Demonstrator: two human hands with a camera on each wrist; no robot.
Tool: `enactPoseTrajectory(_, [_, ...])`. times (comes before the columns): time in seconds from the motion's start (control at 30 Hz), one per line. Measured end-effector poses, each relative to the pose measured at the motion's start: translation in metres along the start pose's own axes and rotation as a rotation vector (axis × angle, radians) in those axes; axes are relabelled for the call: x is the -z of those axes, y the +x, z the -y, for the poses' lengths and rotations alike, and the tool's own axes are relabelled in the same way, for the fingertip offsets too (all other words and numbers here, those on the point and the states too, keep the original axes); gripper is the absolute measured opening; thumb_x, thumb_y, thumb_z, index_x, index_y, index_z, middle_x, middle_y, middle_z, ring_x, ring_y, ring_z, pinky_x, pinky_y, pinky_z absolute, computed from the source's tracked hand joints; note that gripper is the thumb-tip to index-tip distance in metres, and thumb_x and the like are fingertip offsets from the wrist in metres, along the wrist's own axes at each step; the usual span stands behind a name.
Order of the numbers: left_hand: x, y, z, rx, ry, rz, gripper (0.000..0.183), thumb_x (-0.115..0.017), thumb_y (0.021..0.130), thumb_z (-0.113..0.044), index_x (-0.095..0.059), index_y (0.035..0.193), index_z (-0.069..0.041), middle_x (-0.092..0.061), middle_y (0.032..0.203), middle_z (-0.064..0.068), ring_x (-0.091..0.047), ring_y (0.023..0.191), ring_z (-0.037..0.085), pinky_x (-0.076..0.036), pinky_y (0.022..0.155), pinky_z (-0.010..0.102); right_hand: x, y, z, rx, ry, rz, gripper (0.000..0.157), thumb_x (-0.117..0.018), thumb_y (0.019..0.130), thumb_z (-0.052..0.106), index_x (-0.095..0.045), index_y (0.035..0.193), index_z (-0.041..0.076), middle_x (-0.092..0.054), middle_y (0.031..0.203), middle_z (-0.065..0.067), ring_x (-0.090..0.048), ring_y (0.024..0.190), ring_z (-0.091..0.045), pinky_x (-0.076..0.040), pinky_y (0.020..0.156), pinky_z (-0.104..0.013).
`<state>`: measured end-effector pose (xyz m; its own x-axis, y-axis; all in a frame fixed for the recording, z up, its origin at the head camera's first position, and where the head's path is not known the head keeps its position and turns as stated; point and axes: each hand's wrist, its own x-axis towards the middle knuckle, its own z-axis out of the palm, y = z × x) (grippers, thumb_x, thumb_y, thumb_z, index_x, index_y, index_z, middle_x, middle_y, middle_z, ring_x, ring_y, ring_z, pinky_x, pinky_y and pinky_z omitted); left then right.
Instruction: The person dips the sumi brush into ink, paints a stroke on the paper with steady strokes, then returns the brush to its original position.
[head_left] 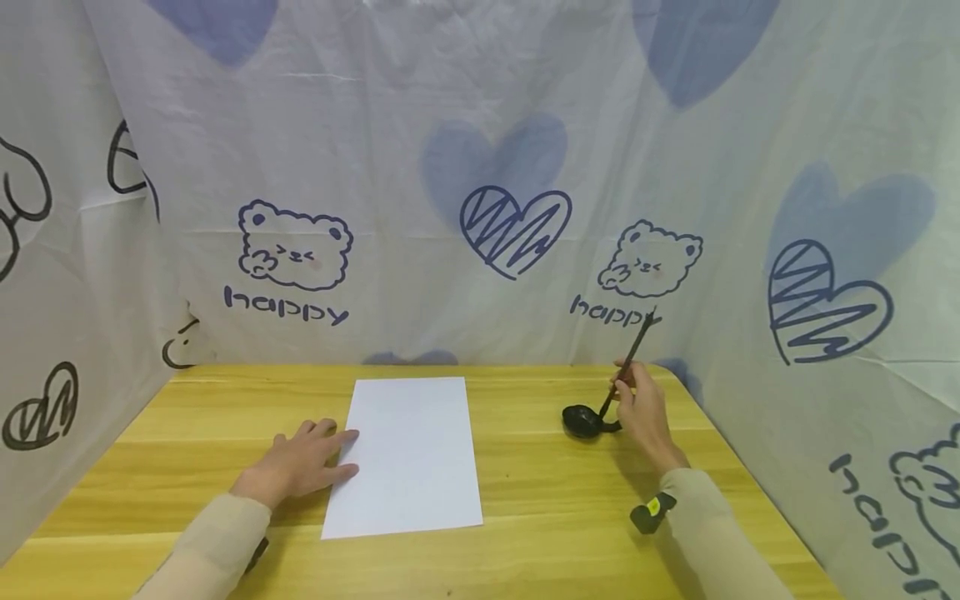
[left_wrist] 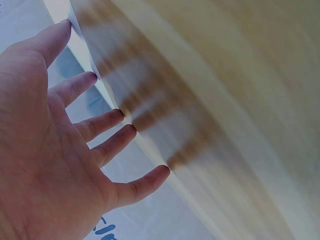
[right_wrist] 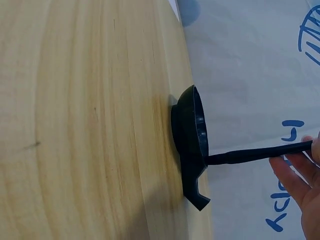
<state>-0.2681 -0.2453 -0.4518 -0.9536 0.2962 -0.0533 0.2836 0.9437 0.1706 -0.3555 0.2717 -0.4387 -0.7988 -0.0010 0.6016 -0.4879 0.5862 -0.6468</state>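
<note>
A blank white sheet of paper [head_left: 405,458] lies on the wooden table, left of the middle. My left hand [head_left: 303,462] is at its left edge, fingers spread, with the thumb and a fingertip on the paper; the left wrist view shows this hand [left_wrist: 75,135] with all fingertips down on the surface. On the right, my right hand [head_left: 641,408] pinches a slim black brush [head_left: 633,354] by its handle. The brush [right_wrist: 260,152] leans with its lower end at a small black dish [right_wrist: 190,130] with a short bent handle. Its tip is hidden by the dish's rim.
The yellow wood-grain table [head_left: 525,550] ends at a pale curtain [head_left: 405,167] printed with hearts and bears, which hangs behind it and on both sides. The dish [head_left: 581,422] stands on the table, well to the right of the paper.
</note>
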Motion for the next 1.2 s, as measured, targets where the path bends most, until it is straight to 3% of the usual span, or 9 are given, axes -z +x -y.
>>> enactPoseTrajectory(0.33, [-0.001,0.001,0.002,0.001,0.001,0.005,0.069,-0.060,0.098,-0.059,-0.053,0.150,-0.014,-0.046,0.154,0.029,-0.043,0.138,0.056,-0.031,0.099,0.089,-0.001,0.000,0.000,0.002,-0.013,0.003,0.031,-0.047,0.101,-0.014,-0.055,0.130,-0.007,-0.066,0.105,-0.027,-0.069,0.097,-0.042,-0.064,0.081,-0.046])
enactPoseTrajectory(0.63, [-0.001,0.001,0.003,-0.001,0.000,-0.001,0.069,-0.060,0.098,-0.059,-0.053,0.150,-0.014,-0.047,0.153,0.028,-0.044,0.137,0.055,-0.031,0.099,0.089,-0.005,0.004,0.015,-0.022,0.099,-0.046,0.032,-0.047,0.101,-0.013,-0.054,0.132,-0.007,-0.064,0.106,-0.029,-0.069,0.099,-0.041,-0.063,0.084,-0.046])
enactPoseTrajectory(0.8, [-0.001,0.001,0.002,0.002,-0.003,-0.001,0.069,-0.059,0.098,-0.058,-0.053,0.151,-0.014,-0.047,0.154,0.028,-0.043,0.138,0.055,-0.030,0.100,0.088,-0.011,0.007,0.028,-0.048,0.164,-0.068,0.030,-0.048,0.102,-0.012,-0.054,0.131,-0.007,-0.065,0.108,-0.029,-0.069,0.101,-0.043,-0.064,0.079,-0.027])
enactPoseTrajectory(0.97, [-0.001,0.001,0.002,0.003,-0.007,0.002,0.068,-0.059,0.099,-0.058,-0.052,0.151,-0.014,-0.046,0.154,0.029,-0.043,0.138,0.056,-0.030,0.100,0.088,-0.019,0.009,0.047,-0.076,0.231,-0.066,0.027,-0.047,0.103,-0.011,-0.051,0.130,-0.010,-0.064,0.112,-0.034,-0.067,0.104,-0.046,-0.056,0.075,-0.008])
enactPoseTrajectory(1.07, [-0.001,0.001,0.001,0.004,-0.010,0.004,0.068,-0.060,0.099,-0.057,-0.052,0.151,-0.014,-0.046,0.154,0.029,-0.042,0.138,0.056,-0.029,0.100,0.089,-0.021,0.007,0.067,-0.077,0.251,-0.046,0.027,-0.047,0.102,-0.013,-0.049,0.129,-0.013,-0.063,0.112,-0.036,-0.069,0.101,-0.037,-0.056,0.075,-0.008])
enactPoseTrajectory(1.2, [-0.001,0.001,0.001,0.007,-0.010,0.007,0.068,-0.060,0.098,-0.057,-0.053,0.151,-0.014,-0.046,0.154,0.029,-0.042,0.138,0.057,-0.029,0.100,0.089,-0.024,0.004,0.091,-0.074,0.261,-0.007,0.026,-0.049,0.100,-0.014,-0.050,0.126,-0.015,-0.065,0.110,-0.033,-0.068,0.095,-0.011,-0.060,0.077,-0.015])
